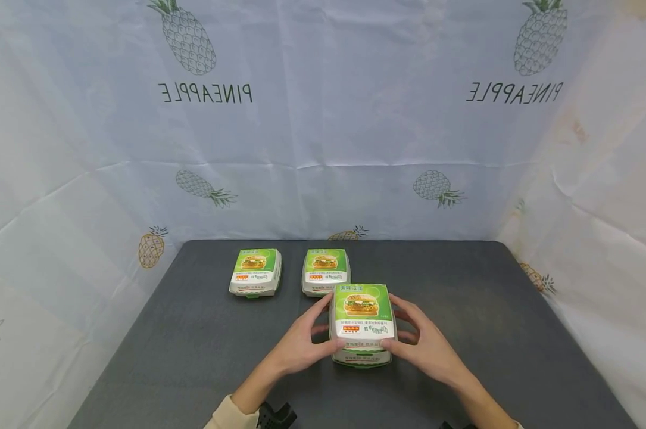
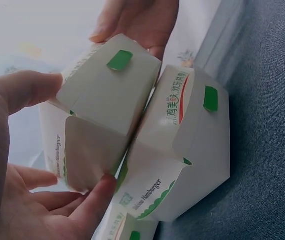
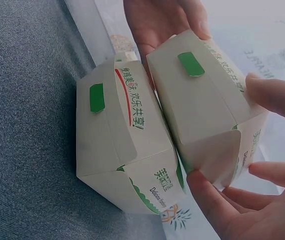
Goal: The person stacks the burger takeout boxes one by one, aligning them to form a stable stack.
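Note:
Two green-and-white hamburger boxes are stacked near the front middle of the table. My left hand (image 1: 300,344) holds the left side of the upper box (image 1: 361,307), and my right hand (image 1: 427,345) holds its right side. Both thumbs lie on its front face, with the other fingers along the sides. Beneath it stands the lower box (image 1: 361,358) on the table. In the left wrist view a green tab shows on the upper box (image 2: 107,87). A thin dark seam parts the two boxes in both wrist views; whether they fully touch, I cannot tell.
Behind the stack stands one closed hamburger box (image 1: 325,262), partly hidden by it, and another box (image 1: 255,268) stands farther left. The dark grey table (image 1: 489,298) spreads to both sides. White curtains (image 1: 323,131) with pineapple prints surround it.

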A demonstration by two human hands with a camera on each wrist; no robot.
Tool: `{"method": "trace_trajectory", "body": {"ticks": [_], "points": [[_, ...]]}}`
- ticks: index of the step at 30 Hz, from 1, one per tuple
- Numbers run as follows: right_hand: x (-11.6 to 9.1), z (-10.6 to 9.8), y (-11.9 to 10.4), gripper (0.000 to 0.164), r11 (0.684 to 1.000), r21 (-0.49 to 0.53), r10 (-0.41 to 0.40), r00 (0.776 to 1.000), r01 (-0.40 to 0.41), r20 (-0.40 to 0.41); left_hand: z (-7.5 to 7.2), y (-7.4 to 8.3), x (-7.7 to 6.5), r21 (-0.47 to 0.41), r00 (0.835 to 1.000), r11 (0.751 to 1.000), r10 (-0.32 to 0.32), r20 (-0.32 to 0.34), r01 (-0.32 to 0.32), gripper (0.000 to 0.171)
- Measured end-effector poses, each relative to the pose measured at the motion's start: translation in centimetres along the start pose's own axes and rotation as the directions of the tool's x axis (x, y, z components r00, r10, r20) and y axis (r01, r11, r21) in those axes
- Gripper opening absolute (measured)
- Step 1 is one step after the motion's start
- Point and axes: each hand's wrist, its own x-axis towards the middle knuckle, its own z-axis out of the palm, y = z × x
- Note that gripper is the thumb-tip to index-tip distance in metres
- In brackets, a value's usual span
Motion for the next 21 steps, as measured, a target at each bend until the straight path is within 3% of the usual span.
{"method": "trace_trajectory", "body": {"ticks": [13, 17, 21], "points": [[-0.2, 0.1, -0.3, 0.084, 0.998, -0.052, 0.019, 1.000, -0.019, -0.012, -0.6, 0.2, -0.1, 0.001, 0.999, 1.000, 0.022, 0.030, -0.022, 0.090], [-0.1, -0.1, -0.6, 0.086, 0.997, -0.073, 0.011, 1.000, -0.011, 0.001, -1.7, 0.0, -0.3, 0.037, 0.999, 0.998, 0.051, -0.008, -0.051, 0.078], [0.0, -0.4, -0.7, 0.089, 0.996, -0.093, 0.003, 1.000, -0.002, 0.010, -2.7, -0.2, -0.2, 0.106, 0.991, 0.991, 0.095, -0.090, -0.086, 0.064]]}}
